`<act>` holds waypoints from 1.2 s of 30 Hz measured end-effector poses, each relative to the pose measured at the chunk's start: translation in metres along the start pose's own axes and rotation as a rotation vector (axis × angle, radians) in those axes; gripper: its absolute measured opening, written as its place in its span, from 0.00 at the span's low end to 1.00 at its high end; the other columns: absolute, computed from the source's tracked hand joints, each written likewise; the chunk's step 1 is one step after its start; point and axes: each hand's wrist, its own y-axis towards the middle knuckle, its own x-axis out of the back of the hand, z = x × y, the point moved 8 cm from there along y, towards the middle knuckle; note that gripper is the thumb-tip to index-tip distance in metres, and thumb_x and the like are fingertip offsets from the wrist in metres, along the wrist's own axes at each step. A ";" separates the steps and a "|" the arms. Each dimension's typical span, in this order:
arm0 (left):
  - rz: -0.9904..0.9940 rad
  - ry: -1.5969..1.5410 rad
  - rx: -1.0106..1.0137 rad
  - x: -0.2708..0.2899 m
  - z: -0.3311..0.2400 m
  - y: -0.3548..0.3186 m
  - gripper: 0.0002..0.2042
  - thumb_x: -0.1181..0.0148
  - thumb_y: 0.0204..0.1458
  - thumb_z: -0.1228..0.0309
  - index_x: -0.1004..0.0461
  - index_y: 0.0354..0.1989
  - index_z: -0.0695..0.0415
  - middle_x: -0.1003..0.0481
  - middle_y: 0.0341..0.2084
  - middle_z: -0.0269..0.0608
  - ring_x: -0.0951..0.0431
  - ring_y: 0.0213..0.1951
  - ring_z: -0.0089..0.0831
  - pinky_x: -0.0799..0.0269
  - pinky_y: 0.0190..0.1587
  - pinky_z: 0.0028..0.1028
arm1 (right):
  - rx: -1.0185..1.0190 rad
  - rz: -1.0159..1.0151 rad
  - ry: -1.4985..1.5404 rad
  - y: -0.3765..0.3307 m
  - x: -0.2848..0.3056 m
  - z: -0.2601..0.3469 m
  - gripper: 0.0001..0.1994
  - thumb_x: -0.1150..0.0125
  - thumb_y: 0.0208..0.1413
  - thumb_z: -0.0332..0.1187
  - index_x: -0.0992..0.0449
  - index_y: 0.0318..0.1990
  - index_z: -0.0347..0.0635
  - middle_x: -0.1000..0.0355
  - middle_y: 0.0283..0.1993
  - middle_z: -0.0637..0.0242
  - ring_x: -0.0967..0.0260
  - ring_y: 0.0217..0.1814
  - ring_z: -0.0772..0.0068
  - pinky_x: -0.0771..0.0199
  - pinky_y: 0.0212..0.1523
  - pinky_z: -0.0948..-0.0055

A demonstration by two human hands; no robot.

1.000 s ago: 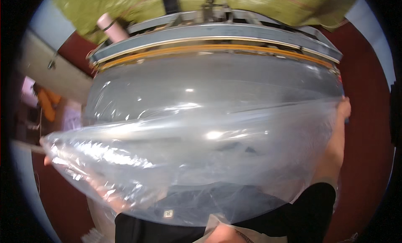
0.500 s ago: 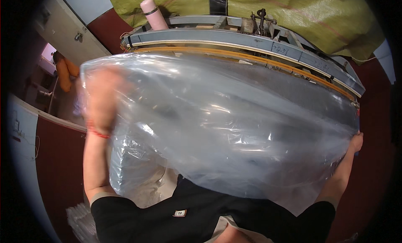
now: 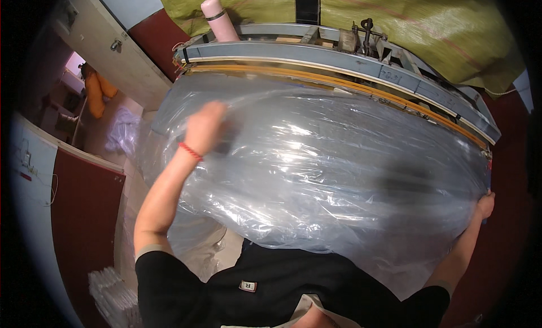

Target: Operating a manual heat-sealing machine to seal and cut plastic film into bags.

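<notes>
A wide, clear plastic sheet (image 3: 316, 175) lies spread before me, wrinkled and shiny, and drapes down toward my body. Over its left part is my left hand (image 3: 206, 126), a red cord bracelet on the wrist; its fingers are smeared by motion, and whether it touches the film is unclear. At the far right edge, my right hand (image 3: 485, 205) is closed on the sheet's bunched border. Just beyond the sheet runs a grey metal frame (image 3: 271, 50) with an orange-yellow strip (image 3: 316, 76) along its near side.
A pink flask (image 3: 219, 20) and a black phone (image 3: 307, 9) stand behind the frame, before a yellow-green woven cover (image 3: 406, 28). A metal clamp (image 3: 367, 37) sits on the frame. At left are an open door (image 3: 107, 51), a floor bundle of film (image 3: 122, 133) and stacked plastic (image 3: 113, 297).
My left hand has moved right and inward from the sheet's far left corner. The raised film has settled lower and flatter. My right hand stays at the right edge.
</notes>
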 end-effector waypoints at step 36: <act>-0.070 -0.488 0.186 -0.072 -0.008 0.042 0.08 0.39 0.37 0.72 0.29 0.25 0.60 0.30 0.22 0.39 0.32 0.28 0.34 0.36 0.32 0.28 | -0.202 0.070 1.255 0.034 -0.003 -0.151 0.21 0.51 0.52 0.43 0.36 0.49 0.37 0.37 0.47 0.64 0.40 0.47 0.71 0.41 0.46 0.74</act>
